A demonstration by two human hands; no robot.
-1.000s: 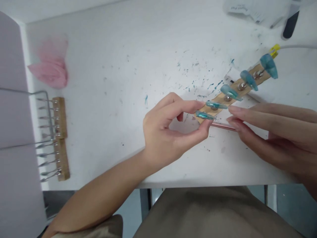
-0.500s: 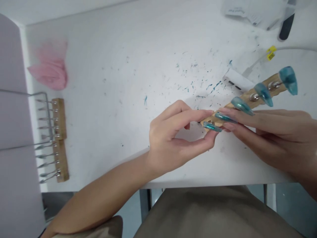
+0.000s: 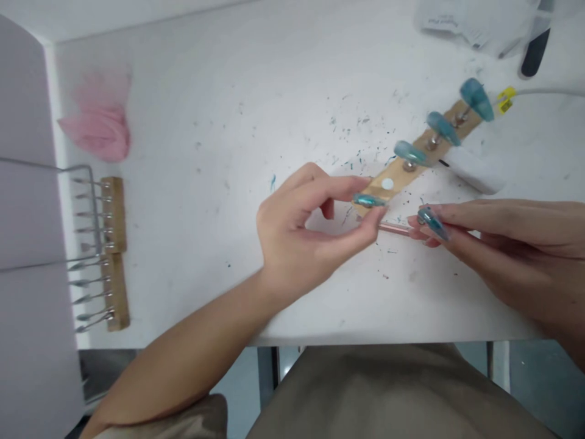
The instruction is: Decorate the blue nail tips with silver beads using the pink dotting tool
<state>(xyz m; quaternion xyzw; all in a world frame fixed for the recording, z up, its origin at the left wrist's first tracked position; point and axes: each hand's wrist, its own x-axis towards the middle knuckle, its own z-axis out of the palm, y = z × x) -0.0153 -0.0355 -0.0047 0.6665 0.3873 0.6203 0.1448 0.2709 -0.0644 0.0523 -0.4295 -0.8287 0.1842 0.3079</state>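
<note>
My left hand (image 3: 304, 228) pinches the lower end of a wooden stand (image 3: 398, 174), which slants up to the right. Several teal false nails on metal posts stand along it, and a white round spot (image 3: 387, 183) shows bare between two of them. My right hand (image 3: 507, 238) holds one teal nail (image 3: 433, 222) between thumb and finger, apart from the stand. A thin pink rod (image 3: 395, 229) lies between the hands, its right end beside my right fingertips; whether they touch it is unclear.
Two wooden stands with nails (image 3: 115, 213) sit at the left by a wire frame (image 3: 95, 207). Above them is a pink cloth (image 3: 98, 134). A white device (image 3: 478, 171) lies behind the held stand. A plastic bag (image 3: 457, 24) and black-handled tool (image 3: 535, 53) are top right.
My right hand has taken one nail off the stand and moved slightly away. My left hand has shifted left with the stand, whose far end swung up and left.
</note>
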